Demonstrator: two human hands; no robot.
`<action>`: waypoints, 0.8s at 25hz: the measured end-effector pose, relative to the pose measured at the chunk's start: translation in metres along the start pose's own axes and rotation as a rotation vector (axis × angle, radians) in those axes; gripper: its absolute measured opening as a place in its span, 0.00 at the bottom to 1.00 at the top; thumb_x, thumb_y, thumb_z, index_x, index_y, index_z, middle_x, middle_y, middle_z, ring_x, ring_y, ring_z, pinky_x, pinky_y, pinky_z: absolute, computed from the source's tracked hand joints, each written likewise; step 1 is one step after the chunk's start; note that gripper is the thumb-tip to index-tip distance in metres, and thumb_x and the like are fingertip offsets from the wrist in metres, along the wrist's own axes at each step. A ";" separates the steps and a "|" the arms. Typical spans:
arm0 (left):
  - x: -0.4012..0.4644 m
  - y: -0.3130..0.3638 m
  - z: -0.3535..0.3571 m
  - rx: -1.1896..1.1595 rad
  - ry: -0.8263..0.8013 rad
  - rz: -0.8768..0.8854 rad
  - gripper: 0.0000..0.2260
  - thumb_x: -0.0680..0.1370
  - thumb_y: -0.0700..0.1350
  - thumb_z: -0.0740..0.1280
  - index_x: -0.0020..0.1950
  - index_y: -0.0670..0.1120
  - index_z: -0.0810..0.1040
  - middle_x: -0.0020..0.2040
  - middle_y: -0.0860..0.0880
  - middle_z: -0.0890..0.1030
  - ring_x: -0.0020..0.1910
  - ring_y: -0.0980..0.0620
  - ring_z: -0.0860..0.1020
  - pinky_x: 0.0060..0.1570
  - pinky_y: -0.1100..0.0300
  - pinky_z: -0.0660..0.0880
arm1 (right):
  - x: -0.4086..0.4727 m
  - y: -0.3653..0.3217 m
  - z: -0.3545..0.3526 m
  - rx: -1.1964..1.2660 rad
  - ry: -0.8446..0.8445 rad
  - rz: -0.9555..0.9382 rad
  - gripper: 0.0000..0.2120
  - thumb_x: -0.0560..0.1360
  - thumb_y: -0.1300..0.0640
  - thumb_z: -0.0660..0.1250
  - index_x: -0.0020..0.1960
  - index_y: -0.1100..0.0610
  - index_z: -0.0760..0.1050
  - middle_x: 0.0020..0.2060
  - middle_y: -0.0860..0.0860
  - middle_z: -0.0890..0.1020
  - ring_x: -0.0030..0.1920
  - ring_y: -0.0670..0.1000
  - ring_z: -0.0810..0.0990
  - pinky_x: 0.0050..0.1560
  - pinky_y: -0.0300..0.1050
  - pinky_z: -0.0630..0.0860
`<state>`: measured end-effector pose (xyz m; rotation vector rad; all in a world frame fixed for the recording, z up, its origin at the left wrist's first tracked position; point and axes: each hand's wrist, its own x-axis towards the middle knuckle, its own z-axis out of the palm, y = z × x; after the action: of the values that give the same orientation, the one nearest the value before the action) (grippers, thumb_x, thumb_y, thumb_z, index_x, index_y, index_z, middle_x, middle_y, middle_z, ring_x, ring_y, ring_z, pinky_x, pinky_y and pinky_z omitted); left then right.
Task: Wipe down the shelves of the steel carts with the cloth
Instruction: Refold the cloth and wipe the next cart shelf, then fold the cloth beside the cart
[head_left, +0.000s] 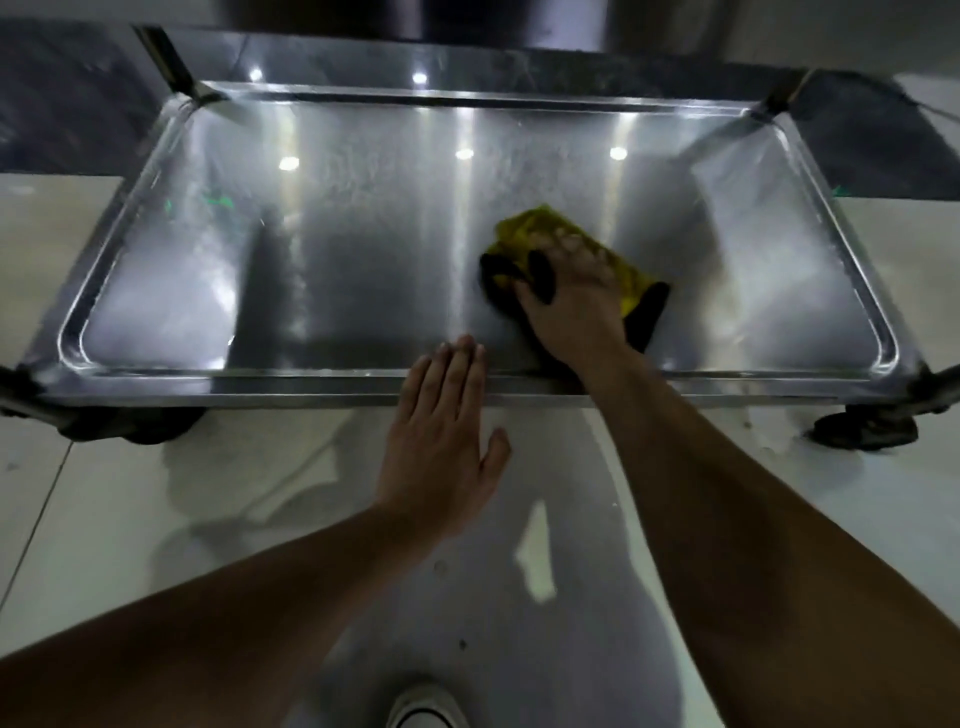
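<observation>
A low steel cart shelf (260, 291) with a raised rim fills the upper half of the head view. My right hand (571, 301) presses flat on a yellow and black cloth (540, 228) lying on the shelf, right of its middle. The cloth spreads out past my fingers toward the back and right. My left hand (447, 431) is flat with fingers together and nothing in it, its fingertips resting over the shelf's front rim (260, 382).
The cart stands on a pale tiled floor (130, 519). Black caster wheels show at the front left (130, 428) and front right (862, 431) corners. Corner posts rise at the back left (176, 67) and back right (784, 101). My shoe tip (426, 706) is at the bottom.
</observation>
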<state>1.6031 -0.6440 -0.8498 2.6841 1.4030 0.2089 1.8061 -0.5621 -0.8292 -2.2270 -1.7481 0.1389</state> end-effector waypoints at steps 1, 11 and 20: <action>0.000 -0.004 -0.001 -0.009 -0.009 0.005 0.35 0.80 0.59 0.48 0.83 0.42 0.49 0.84 0.44 0.49 0.83 0.47 0.47 0.81 0.50 0.44 | 0.000 -0.014 0.006 0.023 -0.031 -0.093 0.28 0.82 0.44 0.61 0.80 0.52 0.62 0.80 0.53 0.63 0.80 0.53 0.59 0.80 0.48 0.49; -0.017 -0.025 -0.032 -0.013 -0.139 0.038 0.34 0.81 0.56 0.56 0.83 0.46 0.49 0.84 0.45 0.51 0.83 0.47 0.49 0.80 0.50 0.44 | -0.078 0.044 -0.043 -0.256 0.013 0.280 0.21 0.81 0.52 0.64 0.70 0.60 0.69 0.64 0.65 0.73 0.61 0.68 0.73 0.58 0.61 0.69; -0.104 -0.037 -0.158 -0.156 -0.180 -0.103 0.30 0.78 0.48 0.65 0.79 0.45 0.63 0.78 0.44 0.66 0.77 0.45 0.64 0.76 0.51 0.57 | -0.151 -0.056 -0.107 -0.142 -0.078 0.208 0.21 0.81 0.51 0.63 0.69 0.63 0.71 0.59 0.67 0.76 0.58 0.69 0.75 0.57 0.59 0.69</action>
<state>1.4873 -0.7040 -0.7076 2.4311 1.4032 0.0637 1.7436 -0.7149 -0.7282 -2.5367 -1.6053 0.1530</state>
